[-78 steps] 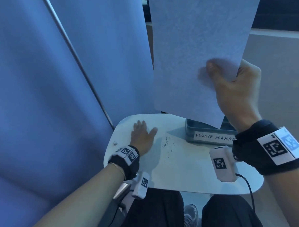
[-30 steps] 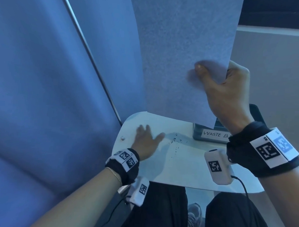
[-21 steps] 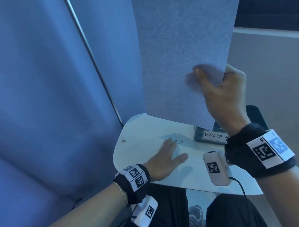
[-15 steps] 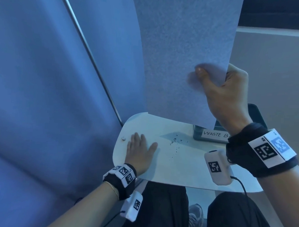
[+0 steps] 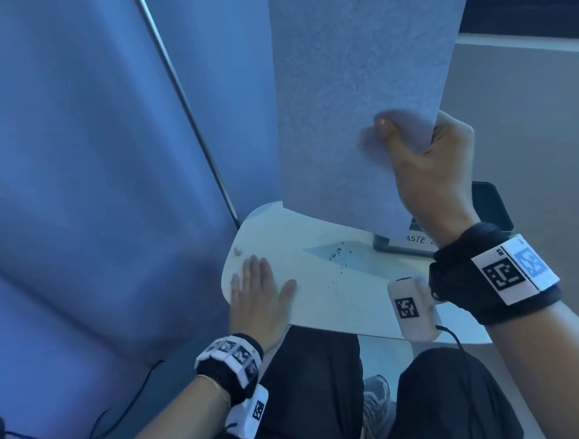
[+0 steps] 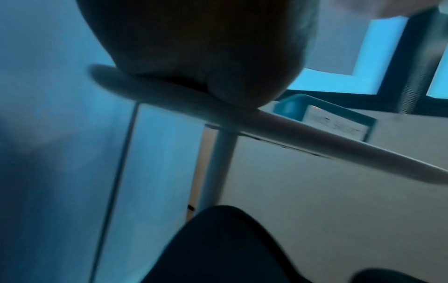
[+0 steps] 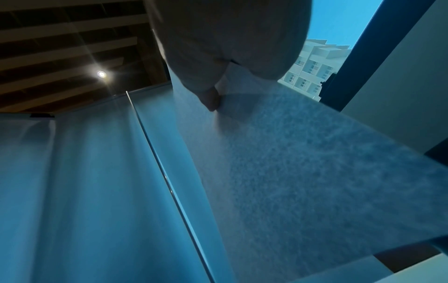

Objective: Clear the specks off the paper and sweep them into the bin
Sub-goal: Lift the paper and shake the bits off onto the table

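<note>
My right hand (image 5: 426, 159) pinches a large sheet of paper (image 5: 356, 99) near its lower right corner and holds it upright above the small white table (image 5: 344, 304). In the right wrist view the thumb lies on the paper (image 7: 303, 172). Dark specks (image 5: 341, 256) lie scattered on the table just left of the dark bin (image 5: 491, 208) labelled waste basket. My left hand (image 5: 261, 291) lies flat, fingers straight, on the table's near left corner, well left of the specks. The left wrist view shows the palm on the table edge (image 6: 303, 134) and the bin (image 6: 324, 116) beyond.
A blue padded partition (image 5: 101, 178) with a metal strip (image 5: 187, 102) stands close on the left. A grey wall (image 5: 524, 130) rises behind the bin. My dark-trousered knees (image 5: 313, 396) sit under the table edge. A small stud (image 5: 237, 250) marks the table's far left corner.
My left hand swept right across the table toward the specks, then drew back to the near left corner. The specks have bunched closer to the bin. The right hand keeps the paper raised.
</note>
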